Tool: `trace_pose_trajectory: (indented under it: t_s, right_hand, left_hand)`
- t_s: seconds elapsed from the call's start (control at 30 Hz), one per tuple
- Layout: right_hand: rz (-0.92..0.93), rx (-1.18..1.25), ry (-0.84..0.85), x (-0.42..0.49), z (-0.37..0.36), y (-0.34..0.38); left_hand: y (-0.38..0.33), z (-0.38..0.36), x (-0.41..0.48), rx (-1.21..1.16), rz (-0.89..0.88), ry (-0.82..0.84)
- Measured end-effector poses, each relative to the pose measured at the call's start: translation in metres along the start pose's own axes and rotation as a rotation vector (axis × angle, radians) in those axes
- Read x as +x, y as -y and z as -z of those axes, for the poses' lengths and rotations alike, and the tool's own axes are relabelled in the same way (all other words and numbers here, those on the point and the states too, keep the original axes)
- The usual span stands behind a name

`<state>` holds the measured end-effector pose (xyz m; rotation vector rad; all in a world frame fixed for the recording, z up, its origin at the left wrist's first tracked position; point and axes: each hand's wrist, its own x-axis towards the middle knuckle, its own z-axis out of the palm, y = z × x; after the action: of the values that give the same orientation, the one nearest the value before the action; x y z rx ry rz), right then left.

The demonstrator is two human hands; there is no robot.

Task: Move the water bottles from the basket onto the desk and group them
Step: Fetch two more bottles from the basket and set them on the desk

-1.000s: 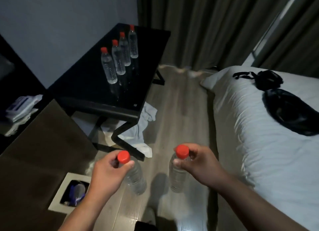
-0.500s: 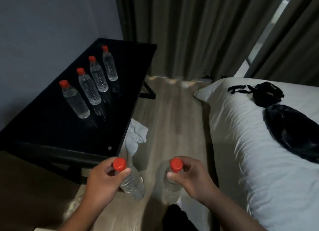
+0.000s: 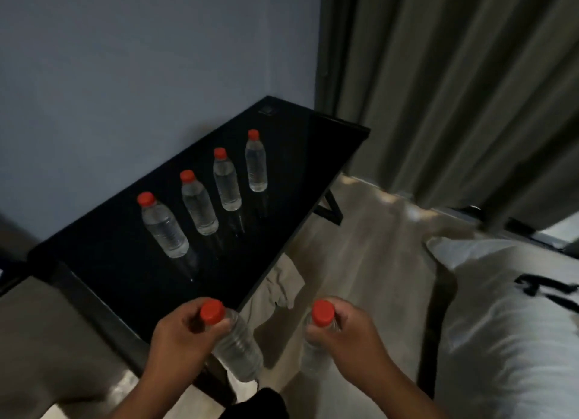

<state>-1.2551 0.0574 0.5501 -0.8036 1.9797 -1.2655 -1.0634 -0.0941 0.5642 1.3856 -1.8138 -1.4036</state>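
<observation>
While four clear plastic water bottles with red caps (image 3: pixel 200 203) already stand in a diagonal row on the glossy black bench (image 3: pixel 329 142), nearer its wall edge, I carry two more. My left hand (image 3: pixel 180 340) grips one bottle (image 3: pixel 236 349) by the neck over the bench's near corner; my right hand (image 3: pixel 347 340) grips another (image 3: pixel 321 321) above the floor. Both still need setting down; the basket is out of view.

Four bottles (image 3: pixel 200 199) rowed on desk (image 3: pixel 119 262)
</observation>
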Motion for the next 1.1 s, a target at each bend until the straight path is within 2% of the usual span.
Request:
trace_pose_trajectory:
  t_s: [0.23, 0.4, 0.57, 0.7, 0.97, 1.1]
  right_hand:
    - [0.0, 0.056, 0.084, 0.115, 0.025, 0.008]
    - [0.049, -0.077, 0.148, 0.192, 0.041, 0.023]
    - [0.1, -0.094, 0.213, 0.265, 0.047, 0.045]
    - [0.146, -0.158, 0.334, 0.318, 0.04, 0.061]
    - [0.192, -0.267, 0.599, 0.416, 0.012, 0.071]
    - [0.217, -0.254, 0.694, 0.442, 0.002, 0.066]
  left_hand:
    - [-0.018, -0.037, 0.091, -0.088, 0.036, -0.139]
    - [-0.048, -0.059, 0.157, -0.044, -0.031, -0.182]
    - [-0.067, -0.075, 0.208, -0.032, -0.061, -0.229]
    - [-0.071, -0.084, 0.235, -0.034, -0.032, -0.288]
    - [-0.079, -0.111, 0.262, 0.062, 0.047, -0.548]
    - [-0.071, -0.121, 0.269, 0.036, 0.102, -0.695]
